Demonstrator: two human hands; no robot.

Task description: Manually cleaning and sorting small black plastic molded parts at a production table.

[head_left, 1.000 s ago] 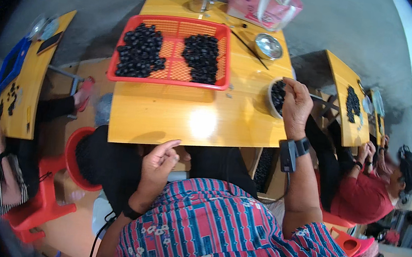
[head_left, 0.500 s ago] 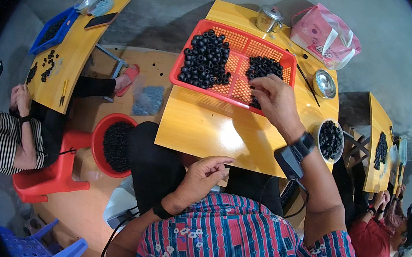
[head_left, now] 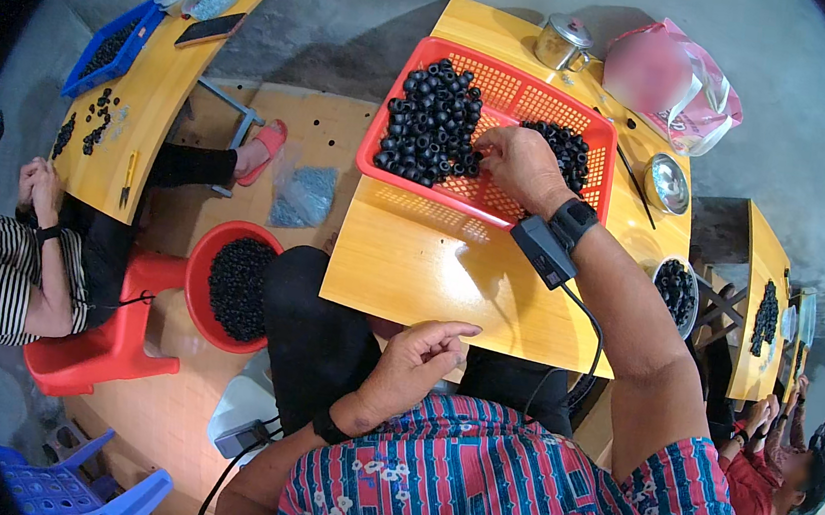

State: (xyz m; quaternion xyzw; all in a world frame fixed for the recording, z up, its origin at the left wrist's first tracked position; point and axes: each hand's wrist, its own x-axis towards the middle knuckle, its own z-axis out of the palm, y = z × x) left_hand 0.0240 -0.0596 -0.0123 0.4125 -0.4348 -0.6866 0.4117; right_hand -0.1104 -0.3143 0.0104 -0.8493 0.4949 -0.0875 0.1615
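Nearby, right hand (head_left: 522, 169) fingers pinching black rings (head_left: 432, 124) in red basket (head_left: 483, 205); left hand (head_left: 417, 359) loosely curled, empty, beside metal bowl (head_left: 667, 184).

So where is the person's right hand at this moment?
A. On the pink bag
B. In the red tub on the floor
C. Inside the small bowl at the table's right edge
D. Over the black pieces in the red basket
D: the right hand reaches into the red basket among the black pieces, away from the small bowl and the pink bag.
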